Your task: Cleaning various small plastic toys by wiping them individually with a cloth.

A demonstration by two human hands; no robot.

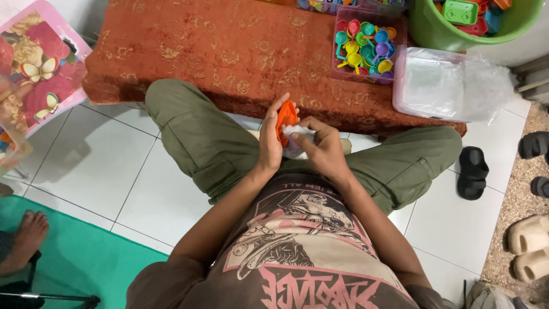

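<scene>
Left hand, at frame centre, grips an orange plastic piece between thumb and fingers, holding it upright above the lap. Right hand pinches a small clear plastic bag that touches the orange piece; the fingers cover most of the bag, so its contents cannot be made out, and the orange piece's exact shape is also partly hidden by the fingers. Seated cross-legged on white floor tiles, the person faces a rust-red patterned mat. On the mat, upper right of the frame, stands a clear box of multicoloured spoon-like toys, with a clear lidded container just beside it. A green bucket of toys is cut off by the top edge. Black sandals lie at right; another person's bare foot shows lower left.
</scene>
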